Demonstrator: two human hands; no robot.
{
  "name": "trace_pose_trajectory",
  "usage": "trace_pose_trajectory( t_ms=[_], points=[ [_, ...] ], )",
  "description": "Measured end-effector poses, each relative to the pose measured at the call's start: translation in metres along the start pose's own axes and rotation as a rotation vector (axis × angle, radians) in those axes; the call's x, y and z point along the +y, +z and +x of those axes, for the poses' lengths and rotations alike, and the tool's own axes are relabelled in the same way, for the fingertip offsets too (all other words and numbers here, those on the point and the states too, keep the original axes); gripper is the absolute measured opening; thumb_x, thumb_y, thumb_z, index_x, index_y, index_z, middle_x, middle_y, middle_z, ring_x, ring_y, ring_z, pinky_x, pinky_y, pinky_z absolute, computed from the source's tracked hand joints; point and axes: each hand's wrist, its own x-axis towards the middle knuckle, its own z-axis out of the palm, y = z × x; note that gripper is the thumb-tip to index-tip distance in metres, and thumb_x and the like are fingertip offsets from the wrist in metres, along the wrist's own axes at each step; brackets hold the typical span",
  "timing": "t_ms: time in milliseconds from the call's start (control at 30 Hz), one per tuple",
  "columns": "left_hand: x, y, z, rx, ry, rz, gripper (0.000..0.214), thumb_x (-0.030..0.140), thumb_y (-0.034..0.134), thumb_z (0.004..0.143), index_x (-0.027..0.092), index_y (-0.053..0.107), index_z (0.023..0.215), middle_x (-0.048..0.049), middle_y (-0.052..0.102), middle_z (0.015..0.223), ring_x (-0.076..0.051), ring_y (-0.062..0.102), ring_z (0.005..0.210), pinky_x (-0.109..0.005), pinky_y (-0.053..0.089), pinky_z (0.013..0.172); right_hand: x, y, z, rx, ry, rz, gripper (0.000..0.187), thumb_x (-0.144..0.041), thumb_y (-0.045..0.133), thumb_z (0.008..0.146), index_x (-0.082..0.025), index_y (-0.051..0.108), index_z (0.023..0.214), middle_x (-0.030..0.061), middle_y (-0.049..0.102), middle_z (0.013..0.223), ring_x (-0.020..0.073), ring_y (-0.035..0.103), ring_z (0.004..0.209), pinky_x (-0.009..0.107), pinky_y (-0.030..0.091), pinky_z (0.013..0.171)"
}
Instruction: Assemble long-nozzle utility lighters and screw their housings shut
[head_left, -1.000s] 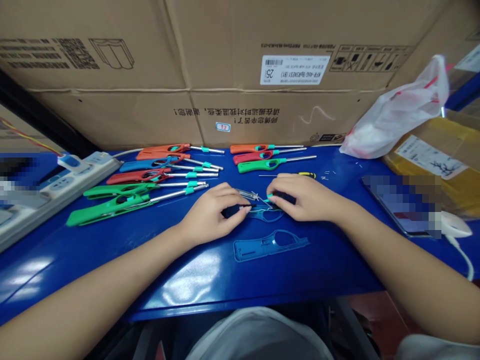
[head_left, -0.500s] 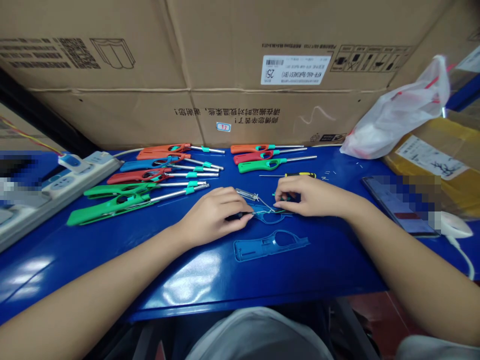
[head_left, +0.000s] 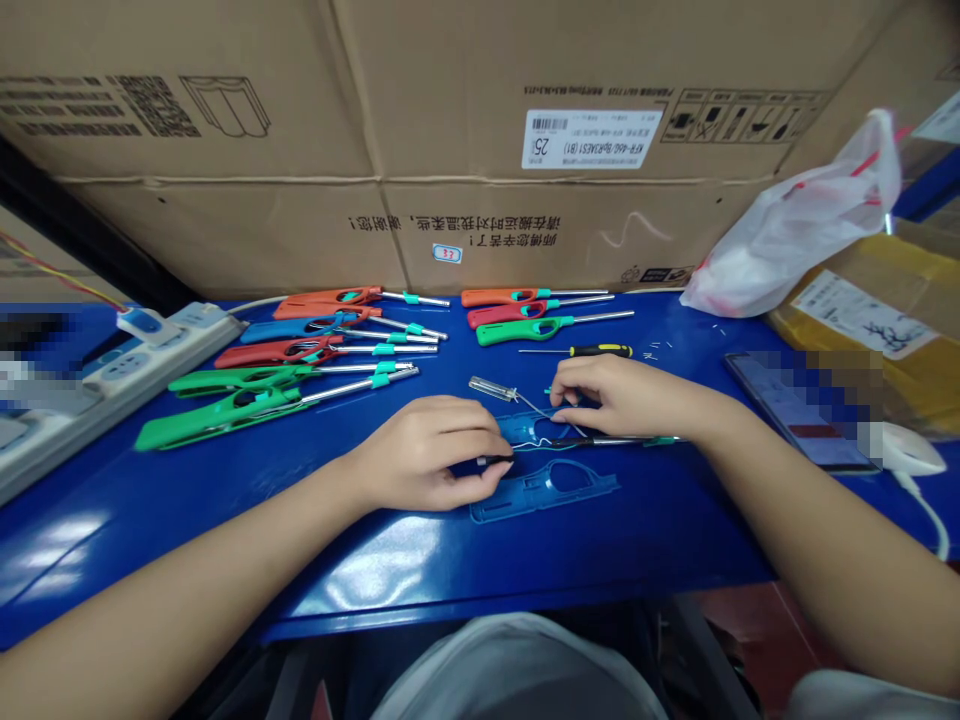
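Note:
My left hand [head_left: 431, 450] is closed in a pinch on the dark end of a lighter's inner part [head_left: 525, 445] lying on the blue table [head_left: 225, 500]. My right hand [head_left: 622, 395] pinches the same assembly further right, where its thin metal tube [head_left: 630, 440] runs out to the right. A small metal cylinder [head_left: 491, 388] on a wire lies just above, between the hands. One blue lighter shell half [head_left: 544, 488] lies flat in front of the hands. Another blue shell half [head_left: 525, 425] sits under the part.
Several finished long lighters, green, red, orange and blue [head_left: 300, 360], lie at the left and a second group [head_left: 532, 315] behind. A yellow-handled screwdriver [head_left: 592, 351] lies near my right hand. A power strip [head_left: 112, 365] is at far left, a white plastic bag [head_left: 795, 225] and phone [head_left: 795, 410] at right. Cardboard boxes [head_left: 450, 130] wall off the back.
My left hand has drawn back toward me and slightly right with the dark end. The metal tube now lies stretched out to the right, and the small cylinder lies uncovered between the hands.

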Motion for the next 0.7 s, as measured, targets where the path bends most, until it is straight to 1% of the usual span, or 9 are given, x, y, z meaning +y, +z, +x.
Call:
trace_pose_trajectory(
  t_ms=[67,133,233,300,333,400,467,567,700],
  points=[
    [0.0,-0.001,0.001,-0.076,-0.032,-0.027,0.015,0.026,0.067,0.092,0.02,0.071,0.105,-0.0069,0.077,0.091,-0.019,0.071,0.082,-0.032,0.057,0.075,0.001,0.0,0.0,0.015,0.007,0.008,0.018,-0.036,0.067,0.091,-0.018,0.067,0.091,0.0051,0.068,0.089,0.0176,0.059,0.075,0.029,0.042,0.069],
    [-0.003,-0.002,0.001,-0.106,-0.088,-0.022,0.021,0.03,0.064,0.094,0.019,0.071,0.11,-0.0093,0.075,0.1,-0.022,0.07,0.092,-0.036,0.057,0.084,0.002,0.0,0.0,0.036,0.004,0.011,0.018,-0.036,0.066,0.092,-0.018,0.064,0.089,0.0045,0.067,0.087,0.0166,0.057,0.072,0.028,0.041,0.067],
    [-0.012,0.0,-0.002,-0.136,-0.207,0.041,0.027,0.022,0.055,0.098,0.019,0.07,0.12,-0.0107,0.073,0.116,-0.024,0.065,0.107,-0.041,0.054,0.096,0.003,-0.001,0.0,0.082,0.019,-0.006,0.019,-0.036,0.063,0.094,-0.018,0.062,0.088,0.0041,0.066,0.084,0.0155,0.055,0.069,0.028,0.04,0.066],
    [-0.019,0.002,-0.006,-0.17,-0.284,0.103,0.034,0.019,0.052,0.099,0.021,0.068,0.129,-0.0104,0.069,0.129,-0.025,0.062,0.116,-0.045,0.051,0.102,0.003,-0.004,-0.001,0.084,0.036,-0.021,0.02,-0.037,0.063,0.093,-0.018,0.063,0.09,0.003,0.064,0.082,0.0151,0.054,0.069,0.028,0.04,0.065],
    [-0.023,0.003,-0.007,-0.185,-0.314,0.126,0.037,0.018,0.051,0.1,0.023,0.066,0.134,-0.0102,0.067,0.135,-0.026,0.06,0.12,-0.047,0.05,0.104,0.002,-0.005,-0.002,0.067,0.038,-0.022,0.019,-0.037,0.064,0.092,-0.018,0.064,0.091,0.0021,0.063,0.08,0.0148,0.054,0.068,0.027,0.039,0.064],
    [-0.028,0.005,-0.01,-0.207,-0.352,0.149,0.041,0.019,0.049,0.101,0.024,0.062,0.14,-0.01,0.063,0.141,-0.028,0.057,0.126,-0.05,0.048,0.108,0.001,-0.01,-0.005,-0.009,0.04,0.0,0.014,-0.033,0.063,0.091,-0.019,0.065,0.092,-0.0003,0.061,0.075,0.0132,0.053,0.065,0.026,0.039,0.062],
    [-0.031,0.005,-0.012,-0.212,-0.375,0.173,0.041,0.022,0.047,0.103,0.023,0.061,0.141,-0.0107,0.063,0.141,-0.028,0.057,0.127,-0.05,0.047,0.109,-0.002,-0.014,-0.008,-0.087,0.045,0.04,0.01,-0.027,0.06,0.09,-0.019,0.066,0.092,-0.0025,0.059,0.071,0.0113,0.051,0.06,0.024,0.038,0.059],
    [-0.032,0.006,-0.013,-0.23,-0.431,0.237,0.043,0.027,0.044,0.105,0.018,0.058,0.144,-0.014,0.062,0.14,-0.029,0.056,0.127,-0.051,0.047,0.109,-0.005,-0.018,-0.012,-0.125,0.054,0.076,0.011,-0.024,0.059,0.089,-0.019,0.067,0.095,-0.0029,0.059,0.071,0.0104,0.051,0.059,0.024,0.039,0.058],
    [-0.029,0.006,-0.013,-0.212,-0.509,0.284,0.05,0.035,0.044,0.105,0.016,0.05,0.15,-0.0183,0.048,0.153,-0.034,0.042,0.141,-0.06,0.037,0.116,-0.007,-0.022,-0.017,-0.202,0.044,0.096,0.011,-0.023,0.063,0.085,-0.02,0.069,0.094,-0.0013,0.062,0.076,0.0123,0.054,0.064,0.025,0.041,0.059]
  ],
)
